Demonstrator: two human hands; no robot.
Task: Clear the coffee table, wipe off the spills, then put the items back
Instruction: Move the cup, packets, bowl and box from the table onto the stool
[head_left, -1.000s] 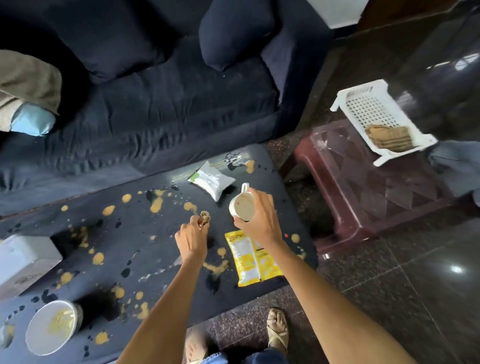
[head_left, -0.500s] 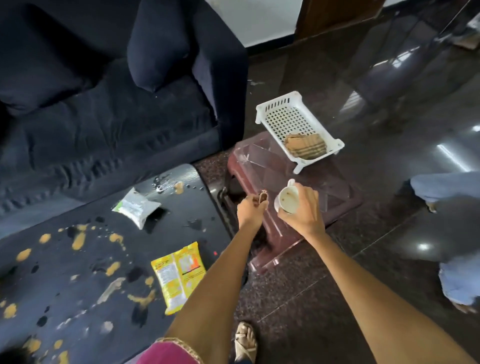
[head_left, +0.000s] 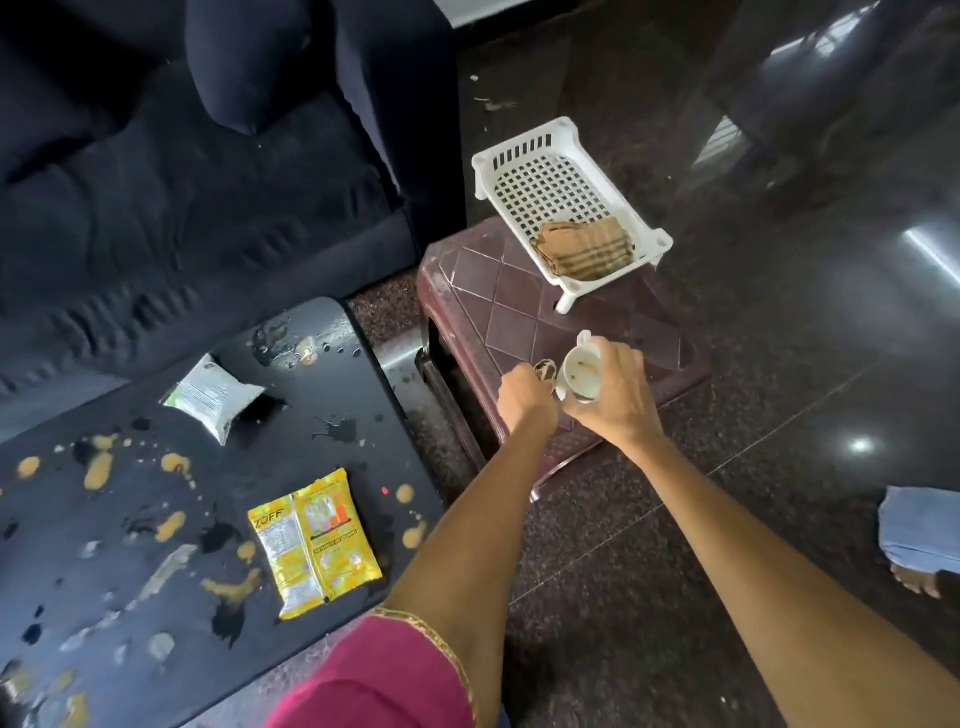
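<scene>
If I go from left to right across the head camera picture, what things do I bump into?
Silver packet → yellow packet → left hand → white cup in the right hand → someone's blue trouser leg.

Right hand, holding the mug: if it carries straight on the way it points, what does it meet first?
Likely the white basket on the maroon stool; right hand with the mug points up-frame toward it. Height is unclear.

Glossy stone floor (head_left: 779, 364), white plastic basket (head_left: 524, 136), dark cloth sofa (head_left: 182, 208), shiny foil packet (head_left: 314, 540).
</scene>
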